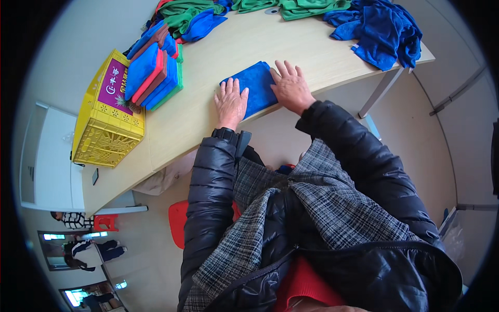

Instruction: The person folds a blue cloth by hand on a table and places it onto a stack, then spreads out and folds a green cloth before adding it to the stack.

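Observation:
A folded blue cloth [255,88] lies flat near the front edge of the table. On its left edge rests my left hand [232,103], palm down with the fingers stretched out. My right hand [291,86] lies across the cloth's right edge, its fingers spread. Neither hand grips anything. To the left, folded cloths in blue, red, brown and green form a neat stack [156,78] on the table.
Beside the stack stands a yellow plastic crate [108,140]. Loose green cloths [312,7] and a crumpled blue cloth [382,34] lie along the far side of the wooden table [254,39]. A red stool [178,223] is below. Other people [93,252] appear at lower left.

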The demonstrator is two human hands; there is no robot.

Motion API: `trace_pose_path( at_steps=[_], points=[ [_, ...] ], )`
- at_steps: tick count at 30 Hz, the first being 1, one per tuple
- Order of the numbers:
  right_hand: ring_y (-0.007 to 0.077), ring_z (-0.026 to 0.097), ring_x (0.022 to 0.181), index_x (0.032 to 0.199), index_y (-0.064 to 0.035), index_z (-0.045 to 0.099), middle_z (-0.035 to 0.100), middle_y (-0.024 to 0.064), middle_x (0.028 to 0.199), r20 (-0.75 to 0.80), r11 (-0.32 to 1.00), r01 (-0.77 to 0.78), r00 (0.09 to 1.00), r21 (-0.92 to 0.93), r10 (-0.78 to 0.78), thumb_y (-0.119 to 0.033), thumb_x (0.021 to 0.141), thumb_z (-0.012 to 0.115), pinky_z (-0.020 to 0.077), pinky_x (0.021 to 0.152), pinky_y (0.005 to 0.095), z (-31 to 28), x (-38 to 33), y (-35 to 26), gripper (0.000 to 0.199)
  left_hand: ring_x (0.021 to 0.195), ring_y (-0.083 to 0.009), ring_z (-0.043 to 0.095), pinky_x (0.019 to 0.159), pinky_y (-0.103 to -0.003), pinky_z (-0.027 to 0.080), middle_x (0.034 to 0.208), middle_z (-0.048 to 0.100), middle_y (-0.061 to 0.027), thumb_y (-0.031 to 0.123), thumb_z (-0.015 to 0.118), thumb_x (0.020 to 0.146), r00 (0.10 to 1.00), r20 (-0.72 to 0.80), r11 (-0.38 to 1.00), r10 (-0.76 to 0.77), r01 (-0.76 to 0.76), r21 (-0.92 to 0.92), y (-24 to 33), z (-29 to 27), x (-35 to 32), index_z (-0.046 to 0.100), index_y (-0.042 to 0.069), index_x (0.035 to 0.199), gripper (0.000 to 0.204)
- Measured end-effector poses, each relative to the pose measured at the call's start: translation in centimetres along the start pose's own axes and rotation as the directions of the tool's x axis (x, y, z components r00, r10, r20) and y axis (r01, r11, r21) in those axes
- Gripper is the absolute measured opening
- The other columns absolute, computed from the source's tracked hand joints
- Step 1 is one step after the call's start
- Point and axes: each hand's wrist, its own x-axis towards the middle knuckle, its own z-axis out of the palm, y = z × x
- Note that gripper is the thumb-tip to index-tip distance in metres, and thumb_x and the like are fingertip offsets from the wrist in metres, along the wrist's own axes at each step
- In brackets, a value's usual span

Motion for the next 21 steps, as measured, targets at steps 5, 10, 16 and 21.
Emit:
trace_pose_path(
  at_steps=[5,10,16,21],
  points=[
    [0.033,0.053,0.122,0.123,-0.0027,0.059,0.056,0.0167,0.131,-0.066,0.942,0.169,0.986,0.291,-0.156,-0.02,0.087,0.065,0.0428,0.099,0.0445,-4.4,-2.8,-3.9,0.04,0.146,-0.0337,0.03,0.117,-0.06,0.022,0.155,0.038,-0.0122,0.043,0.042,0.103,0.997,-0.08,1.0,-0.01,0.011,0.014,-1.5,-0.2,1.5,0.042,0.009,0.147,0.056],
    [0.0322,0.052,0.124,0.123,-0.0023,0.061,0.06,0.0146,0.129,0.027,0.918,0.154,0.984,0.366,-0.176,-0.027,0.092,0.062,0.0404,0.103,0.0454,-3.2,-3.4,-4.9,0.039,0.143,-0.034,0.035,0.115,-0.058,0.026,0.148,0.047,-0.0145,0.04,0.046,0.102,0.999,-0.039,0.999,0.035,-0.036,-0.017,-3.9,0.1,1.6,0.045,0.008,0.145,0.053],
    [0.0298,0.055,0.122,0.117,-0.0033,0.065,0.064,0.0118,0.124,-0.018,0.89,0.207,0.976,0.407,-0.219,-0.031,0.098,0.054,0.0407,0.103,0.0441,0.4,0.5,-2.1,0.035,0.107,-0.0354,0.059,0.097,-0.049,0.042,0.11,0.065,-0.0159,0.03,0.058,0.096,0.939,-0.343,0.997,0.025,-0.048,-0.058,-4.1,-0.7,-3.0,0.06,0.004,0.121,0.036],
    [0.0276,0.062,0.111,0.109,-0.0053,0.07,0.069,0.0104,0.113,0.057,0.863,0.179,0.971,0.472,-0.232,-0.032,0.096,0.055,0.0425,0.101,0.0417,1.8,4.3,-0.4,0.033,0.102,-0.0353,0.058,0.094,-0.049,0.043,0.103,0.063,-0.0155,0.031,0.065,0.092,0.923,-0.383,1.0,-0.028,0.03,0.001,0.1,-2.4,-7.1,0.063,0.004,0.116,0.036]
  ],
)
